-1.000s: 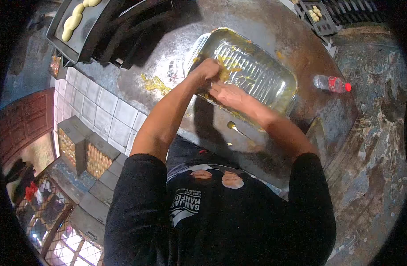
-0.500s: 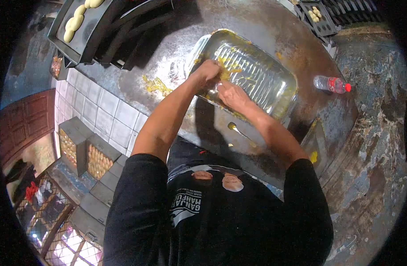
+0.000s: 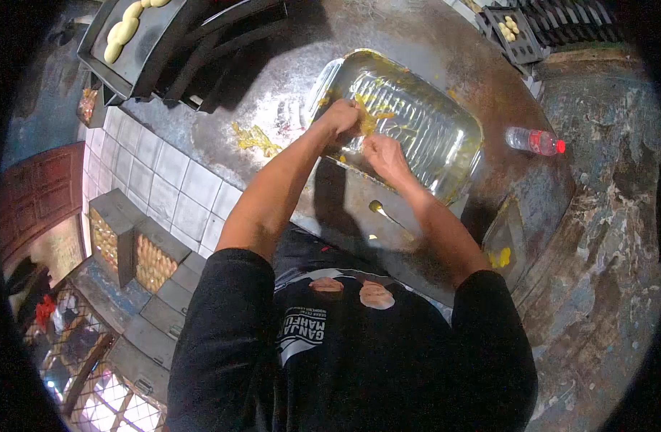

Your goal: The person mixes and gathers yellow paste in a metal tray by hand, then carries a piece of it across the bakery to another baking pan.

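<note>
Reaching over the clear tray [image 3: 446, 129], which lies on the worn table [image 3: 492, 86], the left hand [image 3: 341, 117] has its fingers clenched beside yellow residue [image 3: 370, 122]. The right hand [image 3: 387, 156] is near it, fingers curled; I cannot tell whether either hand grasps something.

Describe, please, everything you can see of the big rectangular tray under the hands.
The tray is rectangular with rounded corners, shiny and silvery, perhaps metal or clear plastic. Its ridged base and rim carry yellow smears. It sits open side up, slantwise on the table. The left hand and right hand are over its left part; whether they touch it is unclear.
</note>
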`<act>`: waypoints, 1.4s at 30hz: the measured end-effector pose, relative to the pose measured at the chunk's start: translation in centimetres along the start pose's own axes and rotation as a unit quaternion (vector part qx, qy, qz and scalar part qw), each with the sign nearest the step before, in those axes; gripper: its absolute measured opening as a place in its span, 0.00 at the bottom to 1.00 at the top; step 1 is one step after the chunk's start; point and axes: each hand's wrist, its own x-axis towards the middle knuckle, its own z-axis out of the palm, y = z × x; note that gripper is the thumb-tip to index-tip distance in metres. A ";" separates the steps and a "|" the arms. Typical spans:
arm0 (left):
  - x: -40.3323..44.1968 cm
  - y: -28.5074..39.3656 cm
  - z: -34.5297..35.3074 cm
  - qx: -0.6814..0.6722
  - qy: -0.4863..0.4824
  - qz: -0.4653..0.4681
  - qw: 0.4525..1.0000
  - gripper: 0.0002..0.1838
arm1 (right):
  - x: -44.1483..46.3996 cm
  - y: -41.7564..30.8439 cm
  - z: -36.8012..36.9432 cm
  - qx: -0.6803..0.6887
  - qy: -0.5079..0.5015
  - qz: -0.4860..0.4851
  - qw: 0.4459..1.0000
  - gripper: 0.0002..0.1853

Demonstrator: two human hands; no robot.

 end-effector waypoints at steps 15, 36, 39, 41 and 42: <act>-1.1 1.3 0.0 0.128 0.013 0.017 0.992 0.11 | 3.7 -0.5 0.5 -0.240 -0.128 -0.382 0.883 0.07; -1.0 1.9 -0.4 0.022 -0.016 -0.005 1.000 0.07 | 1.6 -2.4 -1.7 -0.167 -0.032 -0.152 0.974 0.08; -1.3 2.6 -0.5 0.097 -0.018 -0.029 0.995 0.07 | 2.2 -3.1 -2.0 -0.154 -0.049 -0.292 0.943 0.08; -1.5 2.7 -0.5 0.108 -0.009 -0.021 0.994 0.07 | 3.3 -3.0 -0.9 -0.181 -0.086 -0.320 0.926 0.08; -1.4 2.5 -0.4 0.108 -0.008 -0.022 0.994 0.07 | 4.0 -2.6 0.0 -0.222 -0.119 -0.325 0.912 0.07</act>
